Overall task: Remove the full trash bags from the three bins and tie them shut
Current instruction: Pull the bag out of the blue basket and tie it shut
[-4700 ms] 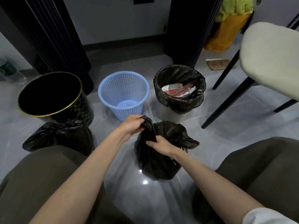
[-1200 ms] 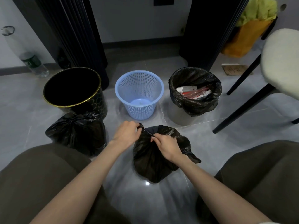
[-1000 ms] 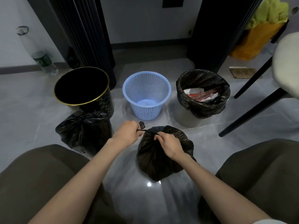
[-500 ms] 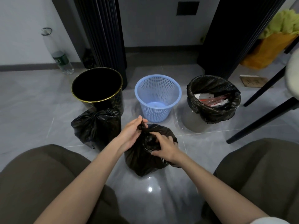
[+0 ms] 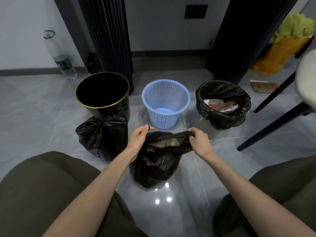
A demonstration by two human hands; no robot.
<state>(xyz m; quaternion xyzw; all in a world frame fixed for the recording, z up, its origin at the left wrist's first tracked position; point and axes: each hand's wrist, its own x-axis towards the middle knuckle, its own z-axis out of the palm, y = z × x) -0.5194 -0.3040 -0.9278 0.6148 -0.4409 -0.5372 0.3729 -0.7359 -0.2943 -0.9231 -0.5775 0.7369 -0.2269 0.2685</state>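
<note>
A black trash bag (image 5: 157,165) stands on the floor between my knees, its mouth pulled wide so paper and red wrappers show inside. My left hand (image 5: 139,140) pinches the bag's left rim and my right hand (image 5: 199,140) grips the right rim. A tied black bag (image 5: 102,134) sits to the left, in front of the empty black bin with a gold rim (image 5: 102,93). The blue mesh bin (image 5: 165,103) stands empty in the middle. The right bin (image 5: 223,104) is still lined with a black bag holding rubbish.
A chair with black legs (image 5: 273,124) and a pale seat stands at the right. Dark pillars (image 5: 109,36) rise behind the bins. A plastic bottle (image 5: 65,65) leans at the left wall, and a yellow bag (image 5: 283,53) lies far right.
My hands have moved apart, stretching the bag's mouth open where it was bunched together half a second ago. The camera has tilted up and panned left.
</note>
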